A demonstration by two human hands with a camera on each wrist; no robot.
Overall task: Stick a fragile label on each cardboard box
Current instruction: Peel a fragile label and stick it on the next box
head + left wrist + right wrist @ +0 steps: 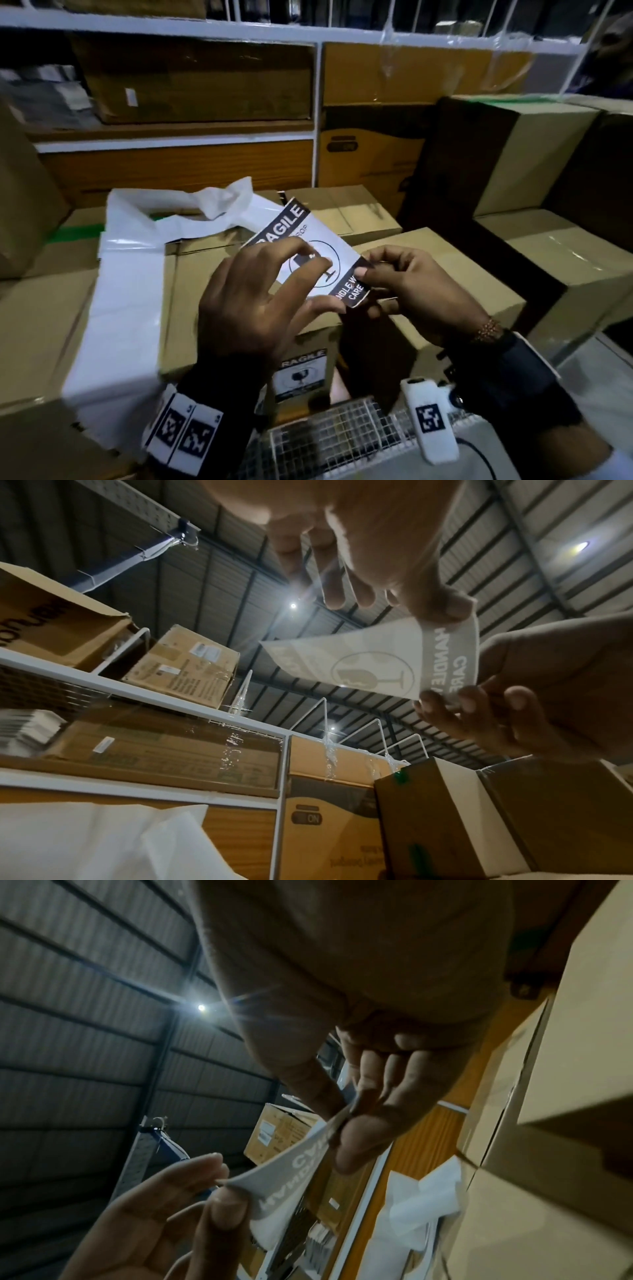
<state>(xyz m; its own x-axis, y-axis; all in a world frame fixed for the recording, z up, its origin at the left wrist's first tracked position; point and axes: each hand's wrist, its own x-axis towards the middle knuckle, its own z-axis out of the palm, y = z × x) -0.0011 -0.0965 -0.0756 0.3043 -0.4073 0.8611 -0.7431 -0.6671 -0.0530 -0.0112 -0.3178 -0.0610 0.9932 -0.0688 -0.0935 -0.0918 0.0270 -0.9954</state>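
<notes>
Nearest the person, a white wire-mesh basket (329, 442) sits at the bottom edge of the head view, below and between the two wrists. Just beyond it stands a brown cardboard box (239, 342) whose near face already carries a stuck black-and-white fragile label (301, 373); a second cardboard box (455, 270) lies just to the right with a dark gap between them. Both hands are raised above this gap, clear of the box tops.

The left hand (253, 308) pinches a loose rectangular fragile label (317, 253) with black end bands, thumb under its near edge and fingertips on its printed face, the other fingers spread. The right hand (411, 291) pinches the label's black "handle with care" end between thumb and forefinger, remaining fingers curled. From the left wrist view the label (373, 658) hangs in the air, curved, touching no box; the right wrist view shows its corner bent at the right hand's fingers (363, 1137).

To the left, a crumpled white plastic sheet (130, 274) drapes over the boxes. To the right, taller cardboard boxes (534, 161) are stacked, hemming that side. Farthest off, a white metal shelf rack (317, 113) full of cartons closes the back.
</notes>
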